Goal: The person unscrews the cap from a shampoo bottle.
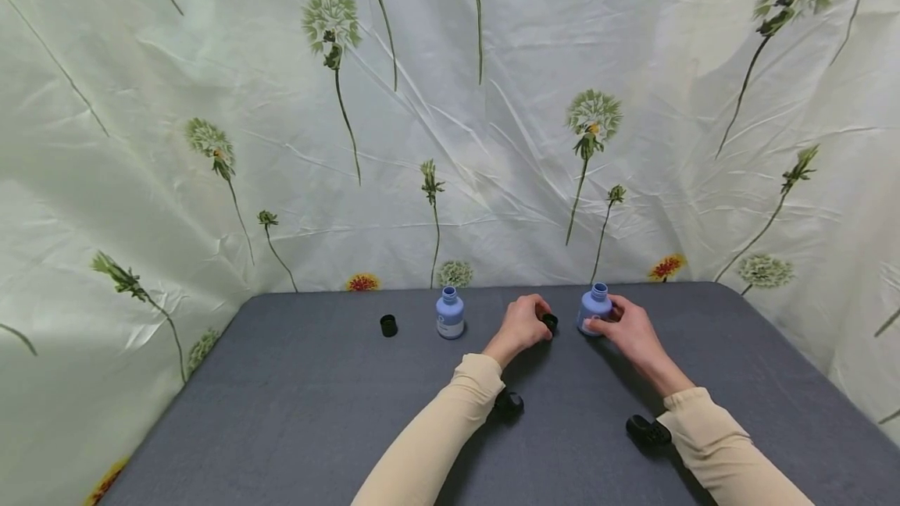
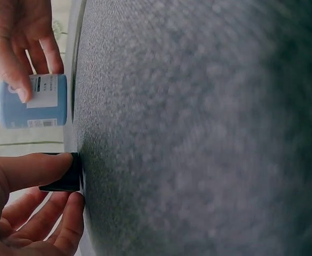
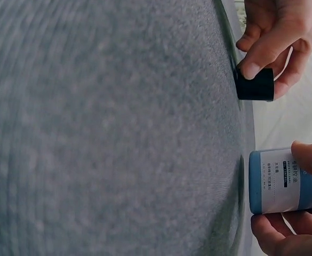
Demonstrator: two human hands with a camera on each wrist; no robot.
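Head view: black cap (image 1: 550, 322) sits on the grey counter (image 1: 316, 412), pinched between thumb and fingers of the left hand (image 1: 523, 324). Just beside it, an uncapped blue bottle (image 1: 594, 309) stands upright, the right hand (image 1: 626, 324) closed around its body. Second blue bottle (image 1: 450, 313) and second cap (image 1: 388, 325) stand apart, further left.

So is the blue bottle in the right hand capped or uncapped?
Uncapped: the blue bottle shows a bare neck, and the left hand pinches a black cap on the table beside it.
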